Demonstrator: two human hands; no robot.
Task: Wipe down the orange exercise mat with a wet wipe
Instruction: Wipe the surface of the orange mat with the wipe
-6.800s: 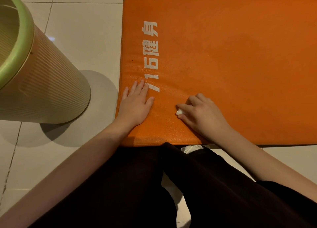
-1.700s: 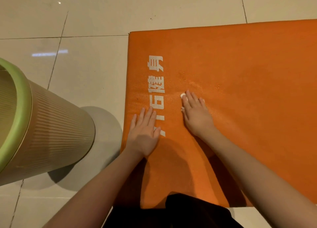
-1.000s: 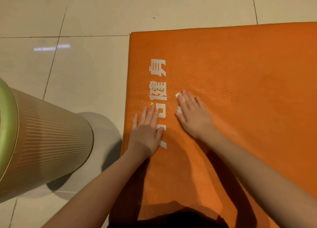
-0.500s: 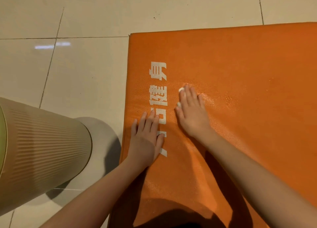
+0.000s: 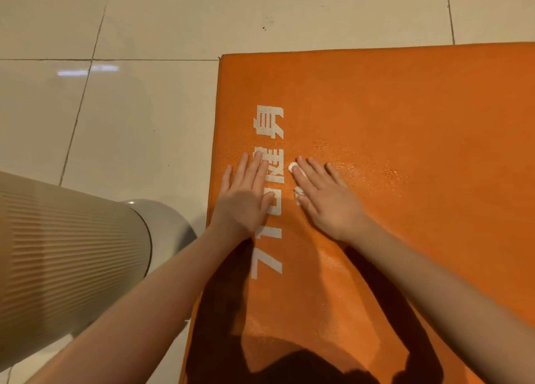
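Head view, one entry: orange exercise mat (image 5: 405, 117), flat on pale tiled floor (image 5: 130, 108), far-left corner in sight, short left edge running away from the person, body passing out of frame to the right, so the long axis appears to lie left to right. White lettering (image 5: 267, 123) runs along the left edge, read sideways. Left hand (image 5: 246, 198): palm down on the lettering, fingers straight and close together, holding nothing. Right hand (image 5: 327, 201): palm down just beside it, fingers straight and slightly spread, pressing a white wet wipe (image 5: 293, 167) to the mat; the wipe shows only at the index fingertip and by the thumb. Damp sheen on the mat beyond the right fingers. Ribbed beige bin (image 5: 72, 244) stands on the floor left of the mat.
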